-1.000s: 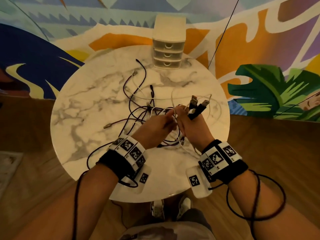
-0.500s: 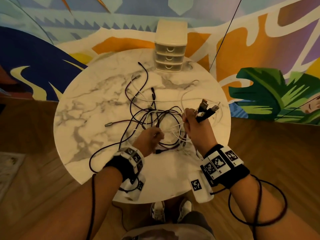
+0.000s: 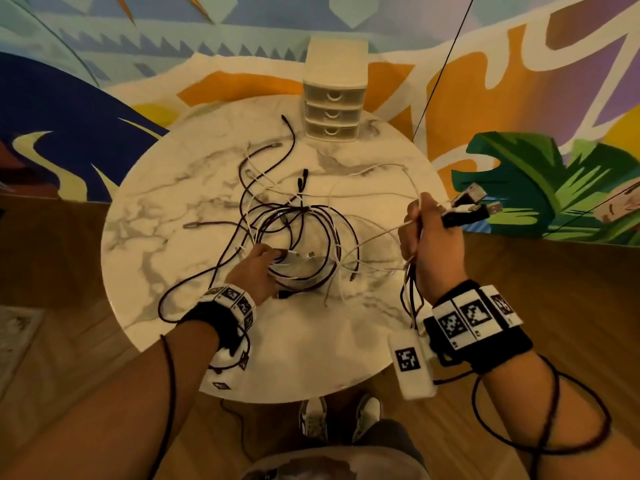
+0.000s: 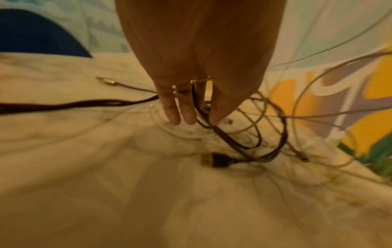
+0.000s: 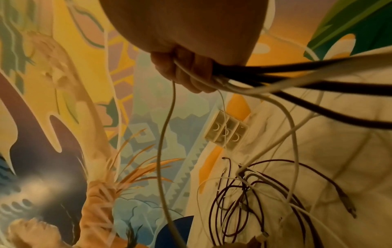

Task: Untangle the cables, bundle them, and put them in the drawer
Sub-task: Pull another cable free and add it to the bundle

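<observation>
A tangle of dark and white cables (image 3: 304, 233) lies in the middle of the round marble table (image 3: 156, 223). My left hand (image 3: 273, 252) reaches down into the tangle; in the left wrist view its fingers (image 4: 180, 115) are fairly straight, and a dark cable (image 4: 199, 107) runs through the gap to the thumb. My right hand (image 3: 420, 216) is raised at the table's right edge. It grips several cable ends, whose USB plugs (image 3: 467, 206) stick out to the right. White and dark cables (image 5: 244, 83) run from that fist to the tangle.
A small cream three-drawer unit (image 3: 334, 109) stands at the table's far edge, all drawers closed; the right wrist view shows the unit (image 5: 227, 132) too. Loose plug ends (image 3: 190, 225) lie left of the tangle. Painted wall behind, wooden floor around.
My hands have parted. The right hand has moved right and up with the plugs, drawing white cables taut. The left hand has dropped to the tangle on the table.
</observation>
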Motion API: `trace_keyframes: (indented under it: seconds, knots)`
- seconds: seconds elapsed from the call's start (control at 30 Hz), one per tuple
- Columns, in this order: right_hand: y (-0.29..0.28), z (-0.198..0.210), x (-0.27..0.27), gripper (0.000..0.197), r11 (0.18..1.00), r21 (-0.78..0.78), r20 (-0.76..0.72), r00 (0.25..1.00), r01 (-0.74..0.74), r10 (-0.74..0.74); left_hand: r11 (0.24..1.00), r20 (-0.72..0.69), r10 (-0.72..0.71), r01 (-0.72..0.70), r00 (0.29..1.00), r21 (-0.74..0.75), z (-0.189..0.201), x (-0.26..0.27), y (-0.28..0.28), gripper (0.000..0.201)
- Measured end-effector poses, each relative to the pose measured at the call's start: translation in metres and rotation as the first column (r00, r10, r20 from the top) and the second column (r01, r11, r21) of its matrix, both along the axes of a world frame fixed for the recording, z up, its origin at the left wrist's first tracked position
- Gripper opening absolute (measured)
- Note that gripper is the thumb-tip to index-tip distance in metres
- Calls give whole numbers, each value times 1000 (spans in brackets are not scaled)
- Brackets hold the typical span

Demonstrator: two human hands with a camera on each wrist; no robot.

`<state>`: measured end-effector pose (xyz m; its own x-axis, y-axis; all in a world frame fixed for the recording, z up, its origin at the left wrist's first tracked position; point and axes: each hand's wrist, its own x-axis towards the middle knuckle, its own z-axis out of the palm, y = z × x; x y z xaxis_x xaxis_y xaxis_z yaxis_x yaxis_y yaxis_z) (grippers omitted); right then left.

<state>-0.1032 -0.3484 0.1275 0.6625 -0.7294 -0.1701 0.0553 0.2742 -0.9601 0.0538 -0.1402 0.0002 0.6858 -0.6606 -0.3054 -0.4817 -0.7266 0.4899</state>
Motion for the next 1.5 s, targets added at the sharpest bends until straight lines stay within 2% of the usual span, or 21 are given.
trace_keyframes:
  seconds: [0.1,0.17,0.23,0.27,0.37,0.4,0.47,0.53,0.6,0.63,0.7,0.8,0.87,0.93,1.0,1.1,1.2,1.27,1.33,1.43,1.5]
  knots:
    - [3,-2,1,47,1000,-7,-29,1000,-6,5,999,177,-24,19,984,29,38,-19,-17,49]
    - [8,-5,2,40,1000,4,-31,999,-9,9,987,284,18,28,959,-156,70,-42,-31,34]
    - [11,-7,3,40,1000,-8,-38,999,-16,16,932,71,-11,35,997,-360,100,-67,-45,25]
    - [12,-7,3,41,1000,-18,-42,999,-21,20,927,-71,-82,50,994,-371,109,-77,-52,24]
    - [9,-9,3,41,997,-77,-45,999,-29,26,964,-208,-193,146,959,-223,114,-79,-63,25]
    - [6,-10,0,40,994,-108,-57,998,-25,19,970,-193,-152,110,969,-215,115,-66,-65,25]
    - [-1,-14,-9,41,986,-167,-114,993,-14,-5,969,-40,34,-43,999,-245,124,-29,-69,26]
    - [-7,-19,-23,43,981,-192,-180,983,-6,-29,882,62,299,-251,952,-398,139,15,-74,27]
    - [-11,-21,-37,44,984,-177,-196,979,18,-53,747,-33,433,-379,901,-546,153,49,-82,27]
    - [-12,-20,-42,44,986,-163,-191,979,36,-68,722,-93,445,-419,890,-551,153,58,-87,34]
    - [-16,-18,-50,45,988,-133,-173,980,78,-100,775,-106,453,-450,885,-443,139,51,-96,46]
    - [-20,-16,-56,44,991,-75,-143,982,115,-125,866,43,316,-269,948,-422,99,-5,-98,42]
    - [-21,-15,-60,44,991,-45,-128,983,127,-132,918,83,55,-18,995,-397,75,-54,-94,39]
    - [-22,-13,-62,44,991,-17,-110,985,135,-136,930,28,-232,230,972,-287,56,-96,-90,46]
    - [-22,-9,-63,44,990,18,-83,987,140,-138,910,-65,-371,349,926,-225,39,-123,-87,50]
    - [-24,-1,-68,44,990,9,-52,989,140,-140,932,-66,-345,332,936,-147,21,-127,-78,39]
    - [-30,0,-74,45,987,-56,-26,988,151,-153,916,185,-303,340,935,-215,13,-123,-63,24]
    - [-34,-1,-77,45,982,-82,-22,985,169,-172,877,289,-338,412,895,-247,11,-125,-53,28]
    - [-35,-1,-77,45,979,-83,-23,982,185,-187,880,270,-352,416,896,-231,12,-129,-45,25]
    - [-33,1,-75,44,984,-86,-32,987,156,-159,910,53,-359,362,932,-204,13,-132,-49,14]
    - [-30,3,-74,44,987,-97,-35,990,131,-135,909,-12,-410,407,912,-90,10,-128,-63,14]
